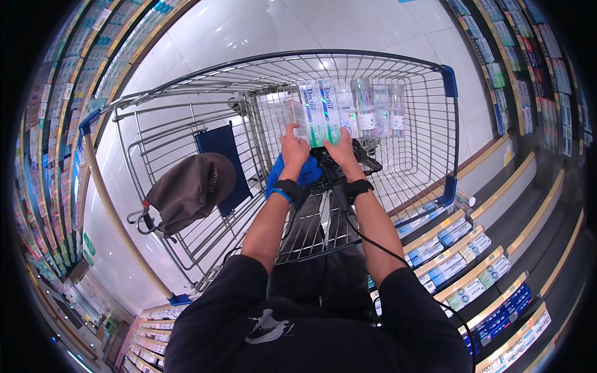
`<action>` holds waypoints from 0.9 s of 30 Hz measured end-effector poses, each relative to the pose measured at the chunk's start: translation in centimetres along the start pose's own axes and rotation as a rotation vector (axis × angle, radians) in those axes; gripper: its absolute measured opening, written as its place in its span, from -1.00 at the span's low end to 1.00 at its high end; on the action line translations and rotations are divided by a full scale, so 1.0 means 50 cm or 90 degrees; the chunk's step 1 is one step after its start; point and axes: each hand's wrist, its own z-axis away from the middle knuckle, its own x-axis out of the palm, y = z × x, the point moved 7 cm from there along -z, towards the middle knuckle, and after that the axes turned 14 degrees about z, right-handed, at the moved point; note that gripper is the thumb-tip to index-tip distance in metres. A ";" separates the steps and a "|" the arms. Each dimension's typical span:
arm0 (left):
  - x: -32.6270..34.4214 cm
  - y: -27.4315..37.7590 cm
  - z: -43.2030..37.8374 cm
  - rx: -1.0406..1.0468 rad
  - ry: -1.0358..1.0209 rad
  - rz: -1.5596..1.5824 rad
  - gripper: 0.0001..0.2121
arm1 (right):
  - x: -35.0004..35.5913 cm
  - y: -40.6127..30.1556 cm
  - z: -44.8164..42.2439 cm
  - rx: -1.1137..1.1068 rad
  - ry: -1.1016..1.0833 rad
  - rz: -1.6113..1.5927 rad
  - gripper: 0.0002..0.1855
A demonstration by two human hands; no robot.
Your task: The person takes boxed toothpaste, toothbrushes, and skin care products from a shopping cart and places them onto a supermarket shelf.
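Two white toothpaste boxes with green ends, the left one (311, 116) and the right one (329, 114), lie side by side inside the wire shopping cart (419, 163). My left hand (295, 148) holds the near left side of the pair, its index finger raised by a pale pink package (295, 114). At the near right corner my right hand (341, 148) grips the right box. Clear-packed toothbrush sets (364, 107) lie to the right of the boxes. Under my wrists are a blue cloth item (305, 171) and a crumpled black plastic bag (333, 168).
A dark cap (196, 191) hangs over the cart's child seat area, by a blue panel (228, 163). The cart handle (123, 214) is at left. Stocked shelves (466, 279) stand close on the right, more shelves (60, 140) at left. Black cables (380, 247) run from my wrist straps.
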 end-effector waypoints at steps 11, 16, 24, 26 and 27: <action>-0.124 0.029 0.074 -0.113 0.011 0.302 -0.39 | 0.015 -0.062 0.016 0.038 0.080 0.197 0.02; -0.055 -0.036 0.032 -0.272 -0.162 0.526 -0.75 | -0.003 -0.107 0.029 0.078 0.095 0.225 -0.15; -0.009 -0.134 -0.005 -0.351 -0.210 0.628 -0.83 | 0.026 -0.084 0.024 0.039 0.087 0.187 -0.16; -0.023 -0.083 0.019 -0.336 -0.267 0.606 -0.74 | 0.010 -0.093 0.024 0.050 0.055 0.232 -0.23; -0.040 -0.086 0.030 -0.333 -0.265 0.605 -0.74 | 0.010 -0.103 0.036 0.057 0.010 0.279 -0.29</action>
